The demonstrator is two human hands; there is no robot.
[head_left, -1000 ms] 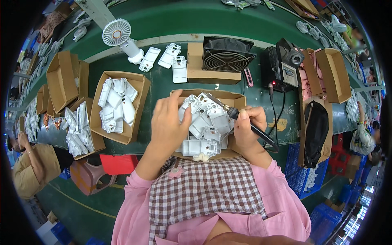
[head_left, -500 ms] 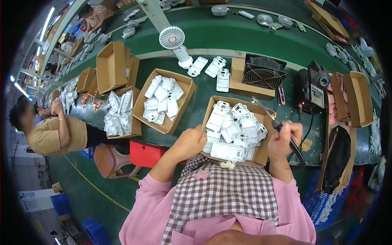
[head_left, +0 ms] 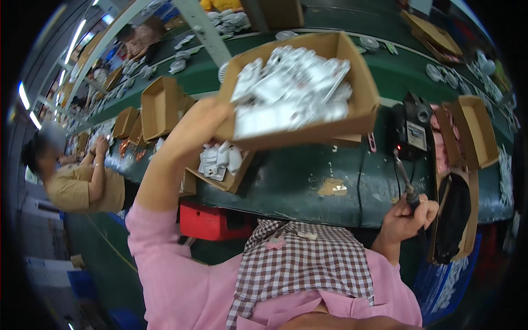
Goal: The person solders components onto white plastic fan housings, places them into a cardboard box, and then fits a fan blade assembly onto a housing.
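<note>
left hand (head_left: pixel 206 118) is raised well above the green workbench (head_left: pixel 330 176), clamped on the near left corner of a cardboard box (head_left: pixel 357 110) which is lifted clear of the bench and tilted. the box is filled with white plastic parts (head_left: pixel 291 91), blurred. the fingers of this hand are hidden behind the box wall, so the exact hold cannot be told.

right hand (head_left: pixel 407 217) sits low at the near edge of the bench, fingers closed round the dark handle of a powered screwdriver (head_left: pixel 406 184), whose shaft points up and away; a cable runs from it toward a black power unit (head_left: pixel 412 129) on the bench.

below the lifted box, a second open box with white parts (head_left: pixel 223 165) rests on the bench. a red bin (head_left: pixel 206 223) hangs under the bench edge. more open cardboard boxes (head_left: pixel 159 107) stand to the left, another open box (head_left: pixel 476 132) to the right. a co-worker in a tan shirt (head_left: pixel 82 184) is at the far left
</note>
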